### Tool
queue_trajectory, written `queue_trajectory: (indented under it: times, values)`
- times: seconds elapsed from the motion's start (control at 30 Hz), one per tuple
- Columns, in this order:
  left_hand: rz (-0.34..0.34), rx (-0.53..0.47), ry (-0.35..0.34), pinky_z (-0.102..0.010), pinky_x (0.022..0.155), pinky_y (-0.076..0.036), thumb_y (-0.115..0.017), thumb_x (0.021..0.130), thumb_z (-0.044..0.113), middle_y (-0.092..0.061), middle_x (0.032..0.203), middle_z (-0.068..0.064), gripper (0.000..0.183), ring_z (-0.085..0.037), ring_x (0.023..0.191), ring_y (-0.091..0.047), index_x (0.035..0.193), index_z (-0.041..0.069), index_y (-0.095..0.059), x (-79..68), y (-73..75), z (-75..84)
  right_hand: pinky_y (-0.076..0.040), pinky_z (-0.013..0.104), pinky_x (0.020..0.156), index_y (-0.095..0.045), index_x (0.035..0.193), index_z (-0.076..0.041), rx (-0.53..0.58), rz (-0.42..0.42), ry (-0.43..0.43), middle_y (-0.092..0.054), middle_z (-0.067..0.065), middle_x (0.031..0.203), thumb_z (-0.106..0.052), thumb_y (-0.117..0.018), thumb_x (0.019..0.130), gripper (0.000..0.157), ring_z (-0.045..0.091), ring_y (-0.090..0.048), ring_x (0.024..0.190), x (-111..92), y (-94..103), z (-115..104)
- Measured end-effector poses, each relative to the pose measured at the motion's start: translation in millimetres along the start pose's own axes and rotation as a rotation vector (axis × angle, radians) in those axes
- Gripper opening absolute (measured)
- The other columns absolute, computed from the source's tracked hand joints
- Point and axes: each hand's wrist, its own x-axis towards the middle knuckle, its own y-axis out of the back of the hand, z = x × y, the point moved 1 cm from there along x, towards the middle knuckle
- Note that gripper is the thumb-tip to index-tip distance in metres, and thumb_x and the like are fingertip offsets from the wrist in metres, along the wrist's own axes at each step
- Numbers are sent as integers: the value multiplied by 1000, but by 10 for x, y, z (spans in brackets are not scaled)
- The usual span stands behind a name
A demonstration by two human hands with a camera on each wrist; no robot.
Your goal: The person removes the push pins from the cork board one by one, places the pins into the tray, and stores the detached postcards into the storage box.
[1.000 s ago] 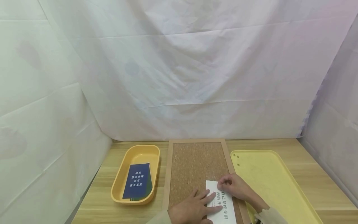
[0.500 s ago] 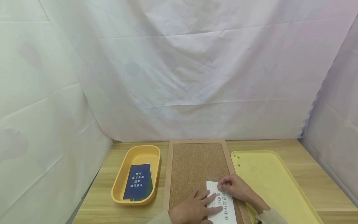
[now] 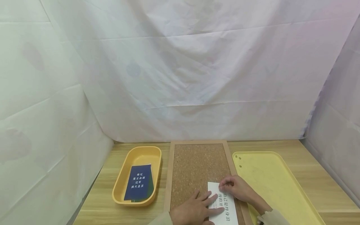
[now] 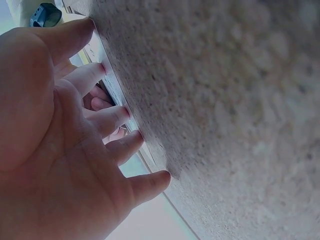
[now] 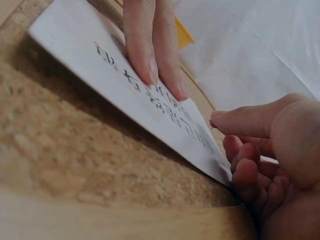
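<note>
A white card (image 3: 212, 187) printed with dark characters lies on the wood-framed corkboard (image 3: 198, 164), near its right front side. My left hand (image 3: 194, 208) rests on the card with fingers spread, and several straight fingertips press on its face. At the far right corner of the card, my right hand (image 3: 237, 188) has thumb and forefinger pinched together. Between them, the right wrist view gives a glimpse of a tiny pin (image 5: 213, 124), mostly hidden by the fingertips. That same view has the near edge of the card lifted slightly off the cork.
To the left stands a yellow-orange bin (image 3: 118, 184) with a dark blue card (image 3: 137, 182) and a green one under it. At the right, partly beneath my right arm, lies a flat yellow tray (image 3: 270, 175) with small pins (image 3: 240, 166) in its far left corner.
</note>
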Motion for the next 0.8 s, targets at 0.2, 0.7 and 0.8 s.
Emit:
queue_trajectory:
  times: [0.2, 0.7, 0.8]
  values:
    - [-2, 4, 3, -47, 118, -31, -37, 96, 66, -16, 163, 17, 58, -10, 151, -18, 150, 55, -19, 7, -5, 4, -43, 22, 76, -74, 89, -20, 14, -3, 1, -69, -9, 89, -21, -69, 91, 6, 5, -57, 84, -1, 12, -3]
    - [3, -18, 2, -46, 119, -30, -38, 96, 65, -16, 164, 15, 59, -11, 151, -17, 151, 54, -19, -4, -11, 5, -46, 20, 63, -73, 94, -14, 87, -13, -35, -69, -1, 95, -20, -68, 92, 8, 6, -56, 75, -5, 29, -12]
    - [5, -19, -1, -47, 119, -30, -38, 96, 65, -16, 164, 15, 59, -11, 151, -17, 151, 54, -20, -5, -8, 5, -46, 20, 56, -73, 94, -13, 105, -16, -42, -68, 1, 95, -18, -68, 92, 8, 6, -55, 70, -6, 31, -9]
